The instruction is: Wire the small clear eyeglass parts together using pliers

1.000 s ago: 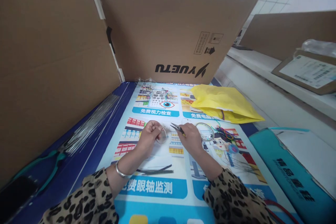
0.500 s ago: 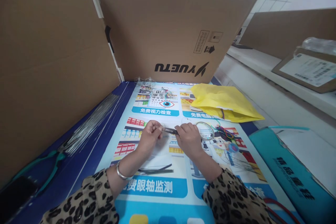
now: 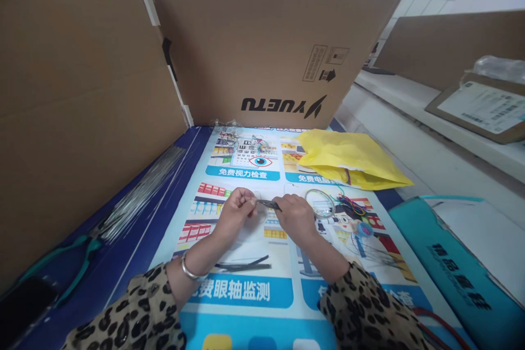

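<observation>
My left hand [image 3: 239, 212] pinches a thin, pale wire between thumb and fingertips; a faint loop of it seems to hang beneath. Wrapped in my right hand [image 3: 296, 216] is what looks like a pair of needle-nose pliers [image 3: 268, 204], its dark jaws pointing left. The tips meet the wire right at my left fingertips, and the handles are hidden in my palm. Just right of that hand lies a round coil of wire [image 3: 320, 204]. Several dark strips [image 3: 246, 266] rest on the printed sheet below my hands.
Cardboard panels [image 3: 262, 38] stand behind and left. Thin metal wires [image 3: 141, 194] and teal-handled pliers [image 3: 84, 262] lie left. A yellow bag [image 3: 348, 158], colored cords [image 3: 353, 205] and a teal box [image 3: 455, 262] are right; a red handle [image 3: 443, 328] shows lower right. Small clear pieces [image 3: 254, 147] lie behind.
The plier jaws have turned slightly in my right hand and shifted a little. My left hand stays almost in place, still pinching the wire.
</observation>
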Demonstrator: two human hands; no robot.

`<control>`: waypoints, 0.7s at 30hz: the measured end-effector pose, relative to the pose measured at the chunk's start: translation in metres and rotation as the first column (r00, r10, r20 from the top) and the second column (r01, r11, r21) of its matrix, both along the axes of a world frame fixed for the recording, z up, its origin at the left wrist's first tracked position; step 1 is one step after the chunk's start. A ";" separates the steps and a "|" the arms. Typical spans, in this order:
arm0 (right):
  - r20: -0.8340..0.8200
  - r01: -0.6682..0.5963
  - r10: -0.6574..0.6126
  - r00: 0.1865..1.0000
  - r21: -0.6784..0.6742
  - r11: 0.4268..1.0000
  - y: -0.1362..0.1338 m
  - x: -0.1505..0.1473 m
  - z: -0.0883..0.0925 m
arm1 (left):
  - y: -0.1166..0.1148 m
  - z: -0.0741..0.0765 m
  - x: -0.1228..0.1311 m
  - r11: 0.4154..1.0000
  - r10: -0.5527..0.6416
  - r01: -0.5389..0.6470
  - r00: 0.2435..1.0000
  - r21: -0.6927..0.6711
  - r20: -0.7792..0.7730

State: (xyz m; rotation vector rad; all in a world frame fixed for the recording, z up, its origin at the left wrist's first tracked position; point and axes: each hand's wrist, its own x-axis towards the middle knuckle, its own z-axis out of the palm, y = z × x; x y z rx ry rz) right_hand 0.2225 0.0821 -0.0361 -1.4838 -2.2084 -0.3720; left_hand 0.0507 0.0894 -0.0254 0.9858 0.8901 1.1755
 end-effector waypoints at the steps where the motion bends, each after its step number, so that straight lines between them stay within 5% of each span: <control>1: -0.020 -0.012 0.011 1.000 -0.037 0.999 0.001 0.001 0.000 | 0.000 0.000 -0.001 1.000 -0.024 0.024 1.000 -0.007 0.011; 10: -0.131 -0.027 -0.017 0.991 -0.327 0.945 0.005 0.005 0.005 | 0.004 -0.002 -0.008 0.974 -0.211 0.218 0.972 -0.062 0.107; 21: -0.118 -0.041 -0.008 0.993 -0.405 0.914 0.005 0.007 0.011 | 0.006 -0.002 -0.010 0.949 -0.293 0.293 0.956 -0.115 0.013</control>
